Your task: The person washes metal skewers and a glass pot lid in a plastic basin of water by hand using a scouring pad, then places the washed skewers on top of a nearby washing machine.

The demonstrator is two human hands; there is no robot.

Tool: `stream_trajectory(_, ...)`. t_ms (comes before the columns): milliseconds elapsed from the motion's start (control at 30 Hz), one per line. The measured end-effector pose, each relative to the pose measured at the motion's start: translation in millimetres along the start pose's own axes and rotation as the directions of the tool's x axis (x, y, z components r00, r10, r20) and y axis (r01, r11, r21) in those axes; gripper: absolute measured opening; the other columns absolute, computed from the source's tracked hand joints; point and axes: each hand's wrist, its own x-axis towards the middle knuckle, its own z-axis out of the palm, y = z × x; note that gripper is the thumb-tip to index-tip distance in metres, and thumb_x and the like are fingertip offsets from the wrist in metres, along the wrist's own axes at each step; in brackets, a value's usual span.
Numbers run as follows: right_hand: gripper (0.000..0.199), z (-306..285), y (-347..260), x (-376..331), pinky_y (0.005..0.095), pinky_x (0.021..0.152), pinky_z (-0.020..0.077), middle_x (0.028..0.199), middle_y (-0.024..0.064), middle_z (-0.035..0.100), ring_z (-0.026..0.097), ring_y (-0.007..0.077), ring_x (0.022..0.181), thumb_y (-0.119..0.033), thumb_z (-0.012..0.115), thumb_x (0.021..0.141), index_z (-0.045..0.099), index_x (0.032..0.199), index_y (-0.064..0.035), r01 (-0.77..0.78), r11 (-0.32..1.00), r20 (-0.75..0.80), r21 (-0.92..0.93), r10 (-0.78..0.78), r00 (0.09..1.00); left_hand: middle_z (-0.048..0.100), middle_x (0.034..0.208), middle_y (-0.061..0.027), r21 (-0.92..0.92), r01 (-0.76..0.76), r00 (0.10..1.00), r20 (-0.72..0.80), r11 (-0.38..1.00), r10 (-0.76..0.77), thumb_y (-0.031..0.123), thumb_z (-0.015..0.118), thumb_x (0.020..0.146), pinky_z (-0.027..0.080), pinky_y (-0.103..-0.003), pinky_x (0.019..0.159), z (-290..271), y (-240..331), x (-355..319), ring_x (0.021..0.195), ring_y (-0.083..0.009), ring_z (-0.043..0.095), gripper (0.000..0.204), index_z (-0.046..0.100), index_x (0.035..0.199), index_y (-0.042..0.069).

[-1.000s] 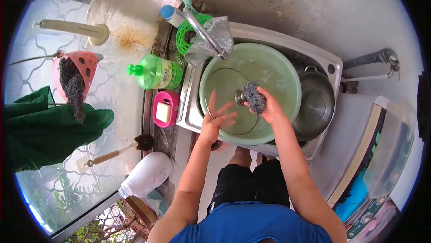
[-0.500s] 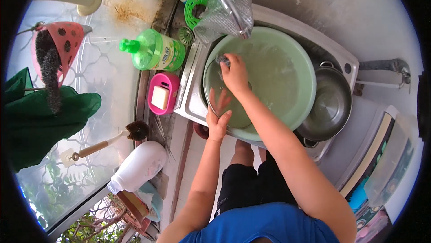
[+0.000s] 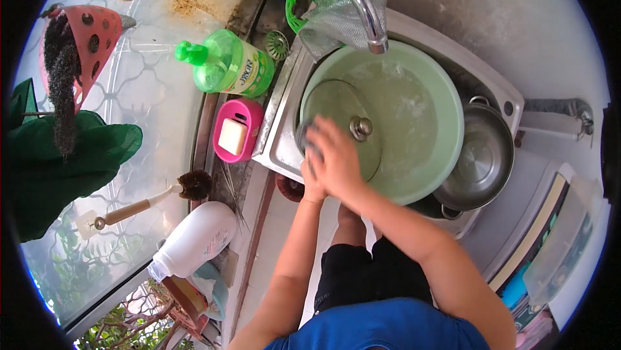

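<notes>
A: Where is the lid (image 3: 336, 107) sitting?

B: It's lying in the left part of the green basin (image 3: 449, 110), inside the sink (image 3: 277, 151), with cloudy water around it.

A: And the hands?

B: The right hand (image 3: 339, 162) is curling its fingers over a grey scrubber (image 3: 308, 132) by the lid's left rim. The left hand (image 3: 313, 187) is meeting the near-left rim, but the right is covering most of it, so I can't tell how far it's closing or how firmly it's gripping.

A: How will the lid be handling?

B: It's looking like clear glass: stiff, moderately heavy, probably slick from the water, and liable to chip if knocked. I'd be pinching the rim, thumb over and fingers under, or taking the knob (image 3: 360, 128) for lifting.

A: Which way is it pointing?

B: Being round, it's showing no long axis. The knob is standing upward and seems to be leaning toward the person's right, so the lid is probably tilting.
</notes>
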Motion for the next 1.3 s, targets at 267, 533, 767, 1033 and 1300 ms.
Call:
stream_trajectory(267,0.026,3,51,86,0.0472,0.081,0.0450,0.109,0.0134,0.057,0.056,0.0350,0.099,-0.015,0.063,0.077,0.061,0.102,-0.0073,-0.091,0.991,-0.216,-0.096,0.069,0.974,0.055,0.123,-0.0170,-0.333,0.154,0.988,0.020,0.930,-0.156,0.014,0.062,0.074,0.049,-0.034,0.083,27,32,16,0.101,-0.0240,0.060,0.079,0.026,0.141,-0.003)
stream_trajectory(533,0.020,-12,53,98,0.0422,0.076,0.0482,0.101,0.0151,0.056,0.057,0.0354,0.089,-0.017,0.061,0.082,0.061,0.099,-0.0059,-0.201,0.977,-0.191,-0.076,0.184,0.964,0.052,0.126,-0.0168,-0.314,0.173,0.985,0.039,0.934,-0.169,0.009,0.060,0.073,0.043,-0.037,0.092,28,48,18,0.106,-0.0258,0.056,0.079,0.022,0.142,0.000)
stream_trajectory(767,0.031,-11,15,16,0.0490,0.087,0.0448,0.119,0.0183,0.051,0.054,0.0384,0.105,-0.018,0.061,0.082,0.057,0.110,-0.0047,0.133,0.969,-0.118,-0.208,-0.160,0.980,0.060,0.118,-0.0168,0.163,0.106,0.994,-0.008,0.981,-0.106,0.016,0.059,0.080,0.048,-0.034,0.085,5,11,1,0.101,-0.0240,0.061,0.070,0.028,0.140,-0.003)
stream_trajectory(1033,0.032,3,5,13,0.0510,0.084,0.0422,0.119,0.0177,0.049,0.052,0.0381,0.104,-0.022,0.063,0.078,0.058,0.108,-0.0101,0.127,0.979,-0.130,-0.159,-0.149,0.980,0.063,0.111,-0.0178,0.012,0.037,0.996,-0.079,0.999,-0.036,0.028,0.059,0.080,0.049,-0.035,0.084,7,14,2,0.099,-0.0263,0.062,0.070,0.034,0.137,-0.003)
stream_trajectory(1300,0.022,3,35,60,0.0466,0.074,0.0476,0.105,0.0152,0.052,0.057,0.0360,0.091,-0.022,0.063,0.079,0.059,0.096,-0.0086,-0.104,0.974,-0.070,-0.200,0.092,0.993,0.057,0.122,-0.0192,-0.251,0.077,0.996,-0.016,0.965,-0.084,0.016,0.059,0.078,0.047,-0.034,0.086,17,32,12,0.104,-0.0248,0.060,0.072,0.029,0.140,-0.004)
